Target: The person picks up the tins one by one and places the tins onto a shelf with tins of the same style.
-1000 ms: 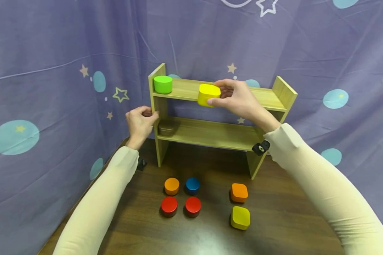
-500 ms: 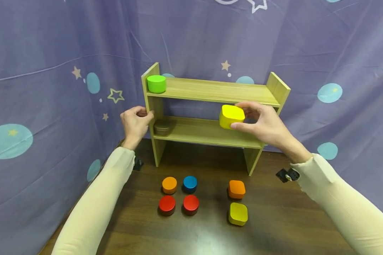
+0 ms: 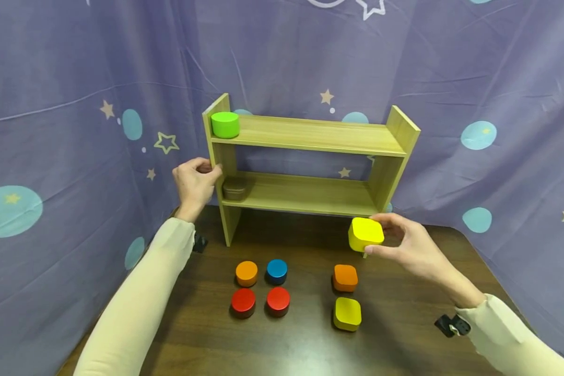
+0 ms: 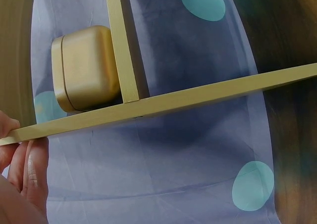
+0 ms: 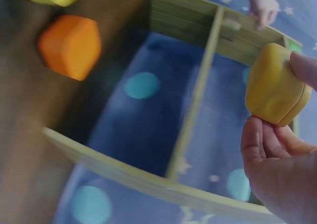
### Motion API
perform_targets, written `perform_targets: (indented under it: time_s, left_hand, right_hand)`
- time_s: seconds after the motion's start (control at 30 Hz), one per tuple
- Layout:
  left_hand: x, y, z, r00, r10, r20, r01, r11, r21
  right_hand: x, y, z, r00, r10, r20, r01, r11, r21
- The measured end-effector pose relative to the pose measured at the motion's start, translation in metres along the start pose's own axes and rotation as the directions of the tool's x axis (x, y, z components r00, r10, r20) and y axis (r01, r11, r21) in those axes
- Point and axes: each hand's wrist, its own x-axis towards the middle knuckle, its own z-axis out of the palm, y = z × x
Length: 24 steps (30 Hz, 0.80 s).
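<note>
In the head view my right hand (image 3: 411,248) pinches a bright yellow square tin (image 3: 365,234) in the air, in front of the shelf's right leg. The right wrist view has the same yellow tin (image 5: 275,85) between thumb and fingers. My left hand (image 3: 194,185) grips the left side panel of the wooden shelf (image 3: 301,201), and in the left wrist view thumb and fingers lie on both sides of the panel's edge. A green round tin (image 3: 225,125) sits at the left end of the top board. Below it, a gold-brown square tin (image 4: 86,68) stands on the lower board.
On the dark wooden table (image 3: 305,355) stand an orange round tin (image 3: 246,273), a blue round tin (image 3: 277,271) and two red round tins (image 3: 243,303). Right of them are an orange square tin (image 3: 345,278) and a darker yellow square tin (image 3: 347,314). A patterned curtain (image 3: 301,62) hangs behind.
My right hand has carried the yellow square tin down and to the right, from before the top board to below the lower board. The left hand keeps its grip on the panel.
</note>
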Motion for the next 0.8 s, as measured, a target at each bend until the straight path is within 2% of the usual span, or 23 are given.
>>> perform_targets:
  time_s: [0.37, 0.57, 0.8]
  left_hand:
    - [0.000, 0.002, -0.002, 1.000, -0.024, 0.018, 0.024, 1.000, 0.000]
    - [-0.001, 0.000, -0.001, 1.000, -0.021, 0.009, 0.021, 1.000, 0.005]
    - [0.000, 0.001, -0.001, 1.000, -0.023, 0.012, 0.023, 1.000, 0.003]
  right_hand:
    - [-0.046, 0.049, 0.029, 0.996, 0.079, 0.049, -0.080, 0.997, 0.020]
    - [-0.065, 0.072, 0.039, 0.982, 0.167, 0.092, -0.169, 0.985, 0.016]
    - [-0.083, 0.097, 0.050, 0.966, 0.216, 0.141, -0.218, 0.976, -0.003]
